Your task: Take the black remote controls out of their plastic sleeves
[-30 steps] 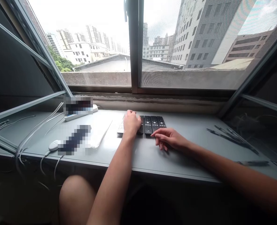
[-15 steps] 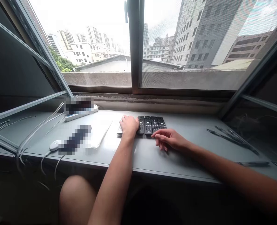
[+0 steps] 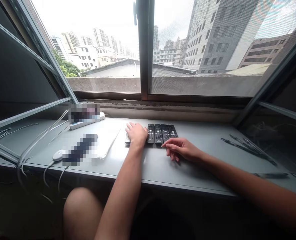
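Several black remote controls (image 3: 159, 134) lie side by side in a row on the grey desk, buttons facing up. At the row's left end a white remote control (image 3: 127, 141) shows only in part under my left hand (image 3: 137, 134). That hand lies palm down over it, fingers spread forward and thumb beside the leftmost black remote; the contact beneath the palm is hidden. Just in front of the row's right end, my right hand (image 3: 179, 148) rests sideways on the desk, its fingers loosely bent and apart with nothing in them. Its fingertips are close to the near edge of the black remotes.
Left of my hands are a white sheet (image 3: 109, 143), a power strip (image 3: 87, 122), a round white charger (image 3: 59, 155), white cables (image 3: 41, 136) and blurred-out items. Several pens (image 3: 250, 146) lie at right. Metal frames (image 3: 62, 76) flank the desk, with a window behind.
My left hand has shifted slightly left, and its fingers are spread more widely over the white remote. My right hand and the remotes have stayed in place.
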Demonstrator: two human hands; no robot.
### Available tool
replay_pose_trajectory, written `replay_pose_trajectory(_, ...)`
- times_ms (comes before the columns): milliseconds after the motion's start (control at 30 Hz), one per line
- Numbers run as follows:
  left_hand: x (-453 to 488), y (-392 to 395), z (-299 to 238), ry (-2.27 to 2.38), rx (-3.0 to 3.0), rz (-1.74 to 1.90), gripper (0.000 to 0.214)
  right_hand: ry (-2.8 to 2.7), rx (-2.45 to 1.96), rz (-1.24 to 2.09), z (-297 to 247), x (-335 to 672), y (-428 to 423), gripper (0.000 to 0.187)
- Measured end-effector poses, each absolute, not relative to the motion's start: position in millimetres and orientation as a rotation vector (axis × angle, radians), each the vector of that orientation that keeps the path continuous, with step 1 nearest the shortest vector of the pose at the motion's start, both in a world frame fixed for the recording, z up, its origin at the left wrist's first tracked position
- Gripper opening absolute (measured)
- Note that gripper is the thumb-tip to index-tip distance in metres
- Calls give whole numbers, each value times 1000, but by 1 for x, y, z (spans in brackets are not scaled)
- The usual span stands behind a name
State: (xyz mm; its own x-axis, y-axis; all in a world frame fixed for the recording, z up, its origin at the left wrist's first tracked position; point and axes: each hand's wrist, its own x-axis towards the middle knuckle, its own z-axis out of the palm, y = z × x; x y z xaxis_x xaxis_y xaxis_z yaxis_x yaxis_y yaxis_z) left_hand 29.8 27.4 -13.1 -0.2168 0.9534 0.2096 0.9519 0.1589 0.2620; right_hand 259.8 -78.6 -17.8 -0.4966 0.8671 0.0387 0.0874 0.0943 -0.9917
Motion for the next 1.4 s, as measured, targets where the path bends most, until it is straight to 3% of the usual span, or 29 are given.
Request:
replay_pose_trajectory(233,28,33,-14,2432,1833,348,62,-1707,-929,1475,-22,261,-76,47)
replay_pose_trajectory(500,26,28,-9,2408,1887,337,43,-1705,-945,1469,-20,261,-77,48)
replay_pose_trajectory(1000,19,27,-8,2347,1962,417,40,-1708,-942,1471,-21,260,-77,48)
replay_pose_trajectory(1133,23,25,-3,2203,1992,870,40,-1705,-950,1475,-19,260,-78,49)
replay_pose_trajectory(1267,26,31,2,1606,1858,1518,42,-1690,-963,1468,-16,260,-79,49)
replay_pose_trajectory(1400,24,45,-2,1256,1503,1586,41,-1686,-959,1473,-15,259,-81,50)
